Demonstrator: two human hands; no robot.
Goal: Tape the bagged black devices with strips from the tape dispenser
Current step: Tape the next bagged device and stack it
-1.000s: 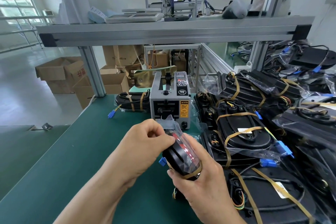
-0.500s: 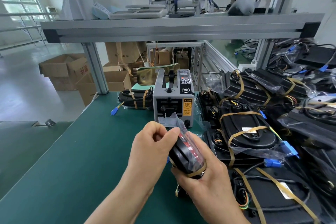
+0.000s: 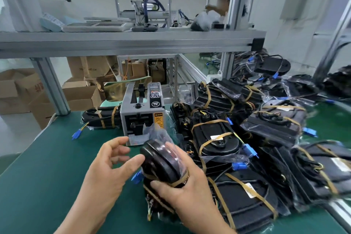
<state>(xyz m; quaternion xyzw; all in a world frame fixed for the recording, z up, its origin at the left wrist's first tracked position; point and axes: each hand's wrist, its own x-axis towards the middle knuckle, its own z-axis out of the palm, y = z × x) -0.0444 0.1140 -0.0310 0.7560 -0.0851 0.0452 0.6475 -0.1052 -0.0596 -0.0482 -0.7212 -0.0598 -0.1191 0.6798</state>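
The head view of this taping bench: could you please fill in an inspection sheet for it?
Surface: green bench mat, bare at left.
Job's things: bagged black device held upright; tape dispenser behind it with a strip ready at its mouth.
Clutter: taped devices heaped at right; one taped device left of the dispenser.
Grippers: right hand grips the device; left hand open beside it.
Cables: blue connectors protrude from bags.
Surroundings: cardboard boxes, aluminium shelf.

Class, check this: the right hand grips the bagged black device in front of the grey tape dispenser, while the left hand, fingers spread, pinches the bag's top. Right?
Not quite. In the head view the left hand is open and off the bagged black device, pinching nothing. The right hand does grip it, in front of the grey tape dispenser.
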